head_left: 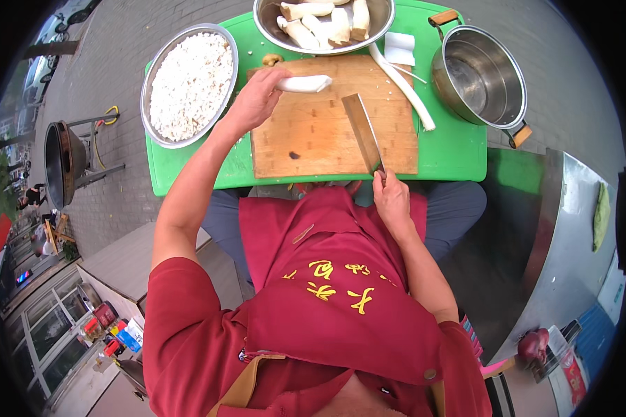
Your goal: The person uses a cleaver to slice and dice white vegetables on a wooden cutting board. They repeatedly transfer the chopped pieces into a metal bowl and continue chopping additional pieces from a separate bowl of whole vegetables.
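Note:
My left hand (256,98) grips one end of a white king oyster mushroom (307,84) above the upper left part of a wooden cutting board (302,135). In my right hand (392,200) is the handle of a cleaver (364,133), its broad blade pointing away from me over the board's right side. Beyond the board, a steel bowl (324,51) holds several whole king oyster mushrooms (298,32). On the left stands an oval metal basin full of chopped white pieces (190,86). A white leek stalk (404,88) crosses the board's upper right edge.
Everything rests on a green table (203,169). A deep steel pot (477,78) with wooden handles stands at the right. Near the bowl lie a ginger piece (273,59) and a folded white paper (399,48). A steel counter (563,250) is to my right; a large wok (62,164) stands farther left.

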`<state>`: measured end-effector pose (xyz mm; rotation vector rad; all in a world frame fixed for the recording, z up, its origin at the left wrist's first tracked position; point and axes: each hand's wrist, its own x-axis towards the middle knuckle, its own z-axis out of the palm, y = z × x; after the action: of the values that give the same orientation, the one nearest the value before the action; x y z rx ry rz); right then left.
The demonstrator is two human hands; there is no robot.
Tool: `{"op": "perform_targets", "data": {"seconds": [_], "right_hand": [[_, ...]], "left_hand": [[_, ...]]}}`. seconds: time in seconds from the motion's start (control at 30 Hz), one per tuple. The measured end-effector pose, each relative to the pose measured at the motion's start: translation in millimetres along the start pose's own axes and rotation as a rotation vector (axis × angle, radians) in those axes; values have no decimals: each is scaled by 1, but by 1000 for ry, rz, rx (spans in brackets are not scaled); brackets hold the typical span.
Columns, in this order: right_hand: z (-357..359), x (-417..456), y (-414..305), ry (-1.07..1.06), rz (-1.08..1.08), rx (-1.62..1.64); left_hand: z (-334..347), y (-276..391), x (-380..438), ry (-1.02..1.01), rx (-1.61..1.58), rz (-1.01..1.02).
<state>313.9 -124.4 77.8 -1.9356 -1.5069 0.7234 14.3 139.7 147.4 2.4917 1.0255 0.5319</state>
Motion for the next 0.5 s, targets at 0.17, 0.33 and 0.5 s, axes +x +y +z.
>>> {"op": "perform_targets", "data": {"seconds": [0.17, 0.33, 0.5], "right_hand": [[-2, 9, -1, -50, -61, -11], [-7, 22, -5, -104, -194, -114], [-20, 28, -29, -230, -252, -194]], "left_hand": [[57, 1, -110, -24, 129, 105], [95, 27, -145, 339, 368, 1], [128, 39, -160, 489, 255, -114]]}}
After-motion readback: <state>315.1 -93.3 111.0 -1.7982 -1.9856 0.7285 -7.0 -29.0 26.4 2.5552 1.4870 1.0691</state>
